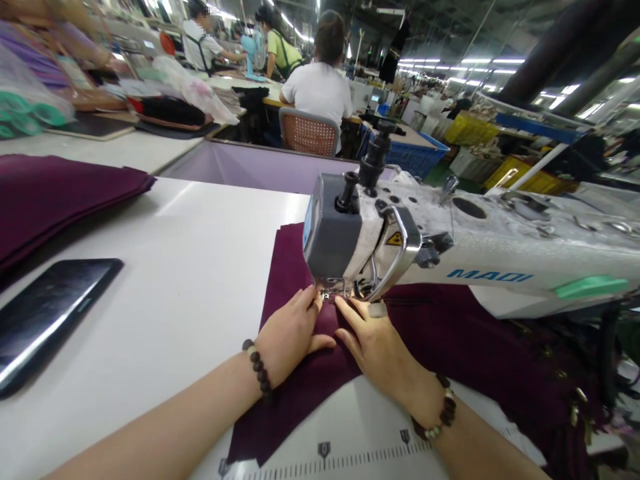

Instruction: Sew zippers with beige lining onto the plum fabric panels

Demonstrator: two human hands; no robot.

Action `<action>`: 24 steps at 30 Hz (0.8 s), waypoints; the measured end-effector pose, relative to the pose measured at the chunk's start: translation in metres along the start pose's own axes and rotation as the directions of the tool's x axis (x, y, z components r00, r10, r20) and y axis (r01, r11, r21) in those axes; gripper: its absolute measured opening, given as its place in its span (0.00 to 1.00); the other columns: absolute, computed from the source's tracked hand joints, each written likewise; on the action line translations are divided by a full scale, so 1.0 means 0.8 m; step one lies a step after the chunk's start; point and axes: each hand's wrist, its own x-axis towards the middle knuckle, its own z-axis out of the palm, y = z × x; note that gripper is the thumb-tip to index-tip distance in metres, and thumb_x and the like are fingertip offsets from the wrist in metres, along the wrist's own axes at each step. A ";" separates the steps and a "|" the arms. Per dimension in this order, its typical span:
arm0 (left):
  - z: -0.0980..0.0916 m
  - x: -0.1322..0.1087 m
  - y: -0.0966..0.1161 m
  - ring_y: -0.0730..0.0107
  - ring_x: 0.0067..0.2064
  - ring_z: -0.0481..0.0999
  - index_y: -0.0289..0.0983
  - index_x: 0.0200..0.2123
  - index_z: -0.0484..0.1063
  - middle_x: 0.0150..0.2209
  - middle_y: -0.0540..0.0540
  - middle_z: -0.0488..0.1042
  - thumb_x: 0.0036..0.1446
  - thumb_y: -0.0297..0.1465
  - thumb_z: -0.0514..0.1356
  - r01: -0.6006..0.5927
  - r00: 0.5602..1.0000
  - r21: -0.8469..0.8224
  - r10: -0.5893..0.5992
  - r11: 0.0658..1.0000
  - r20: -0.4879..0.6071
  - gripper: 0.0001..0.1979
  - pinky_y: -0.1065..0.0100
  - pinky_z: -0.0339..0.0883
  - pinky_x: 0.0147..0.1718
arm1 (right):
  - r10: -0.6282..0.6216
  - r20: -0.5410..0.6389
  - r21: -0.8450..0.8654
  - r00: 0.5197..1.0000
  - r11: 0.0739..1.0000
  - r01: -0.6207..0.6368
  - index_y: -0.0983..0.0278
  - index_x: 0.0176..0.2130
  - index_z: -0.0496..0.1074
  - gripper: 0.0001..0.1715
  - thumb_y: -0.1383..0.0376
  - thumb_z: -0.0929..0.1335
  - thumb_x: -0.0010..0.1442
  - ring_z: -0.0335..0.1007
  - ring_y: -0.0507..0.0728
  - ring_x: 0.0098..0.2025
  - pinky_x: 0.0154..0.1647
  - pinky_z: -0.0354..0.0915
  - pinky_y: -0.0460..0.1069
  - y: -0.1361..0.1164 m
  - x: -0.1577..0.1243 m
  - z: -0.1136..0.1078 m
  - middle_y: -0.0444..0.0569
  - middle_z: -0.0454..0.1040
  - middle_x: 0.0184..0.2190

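Presently, the left hand (pixel 290 333) lies palm down, fingers extended forward and thumb spread inward; the right hand (pixel 377 340) mirrors it, angled in from the right, with a pale band (pixel 377 309) around one finger. Both hands are unclenched, laid flat and grasping nothing. The plum-coloured sheet of fabric (pixel 320 383) is located beneath both hands and extends under the small metal presser foot (pixel 327 296) just ahead of them. The needle cannot be distinguished. Beyond the hands, the white-and-grey metal sewing machine (pixel 460 240) covers part of the fabric; the lower edge of the view cuts off both forearms (pixel 165 413). Whether the cloth right of the right hand belongs to the same piece cannot be determined. At the left hand, the fabric's long axis runs fore and aft, its near end pointing toward the wearer and skewed left. Left of the left hand lies a black rectangular phone with a glossy screen (pixel 55 317), cut off at the side; beyond it rests a stacked pile of plum cloth (pixel 60 200), also cropped.
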 end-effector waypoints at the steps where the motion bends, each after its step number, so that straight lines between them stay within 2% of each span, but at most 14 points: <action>1: 0.001 -0.001 -0.001 0.54 0.50 0.67 0.27 0.47 0.65 0.45 0.35 0.68 0.44 0.43 0.65 -0.005 1.000 -0.014 0.004 1.000 -0.011 0.32 0.62 0.65 0.48 | 0.002 0.003 0.005 1.000 1.000 -0.002 0.63 0.58 0.56 0.26 0.66 0.60 0.61 0.49 0.62 0.59 0.59 0.49 0.64 0.000 0.000 -0.001 0.52 0.58 0.55; 8: 0.005 -0.003 -0.005 0.54 0.51 0.67 0.31 0.48 0.64 0.47 0.36 0.66 0.47 0.44 0.63 -0.009 0.999 -0.054 0.006 0.998 -0.050 0.29 0.61 0.64 0.49 | -0.019 -0.026 -0.034 0.999 0.999 0.018 0.63 0.58 0.56 0.26 0.66 0.60 0.61 0.50 0.63 0.59 0.57 0.50 0.66 -0.002 0.001 0.002 0.56 0.60 0.54; 16: 0.001 0.001 -0.003 0.53 0.51 0.67 0.24 0.47 0.64 0.47 0.32 0.67 0.44 0.43 0.65 -0.019 1.000 0.004 0.019 1.000 0.011 0.34 0.61 0.62 0.51 | 0.000 -0.021 -0.077 1.000 0.997 -0.002 0.64 0.59 0.55 0.27 0.67 0.61 0.60 0.50 0.65 0.58 0.56 0.50 0.65 -0.006 0.000 0.004 0.55 0.60 0.54; 24: 0.001 0.001 -0.006 0.55 0.50 0.67 0.27 0.46 0.65 0.46 0.35 0.67 0.44 0.43 0.65 -0.013 1.000 -0.026 0.013 1.000 -0.003 0.31 0.62 0.63 0.50 | 0.016 -0.022 -0.105 1.000 0.994 -0.018 0.65 0.58 0.57 0.26 0.66 0.62 0.60 0.51 0.65 0.57 0.56 0.50 0.64 -0.008 0.001 0.003 0.55 0.62 0.53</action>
